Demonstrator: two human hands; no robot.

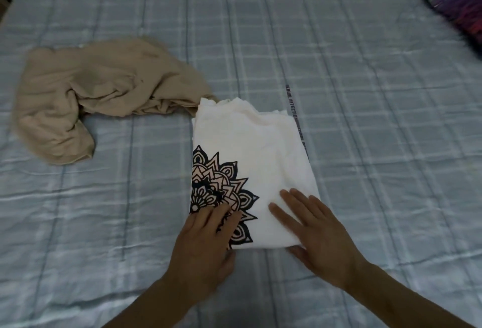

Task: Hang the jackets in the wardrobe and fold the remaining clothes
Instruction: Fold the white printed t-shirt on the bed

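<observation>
Your left hand [206, 239] and right hand [315, 226] lie open and flat on the near end of the folded white shirt [250, 155] on the bed [365, 93], so one fold looks done, while the crumpled tan garment [86, 103], touching the shirt's far left corner, waits.

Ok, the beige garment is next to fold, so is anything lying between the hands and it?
Nothing visible. Both hands, left hand and right hand, rest flat on the folded white shirt; the crumpled beige garment lies to its left on bare bedspread, one corner touching the shirt's far edge.
</observation>
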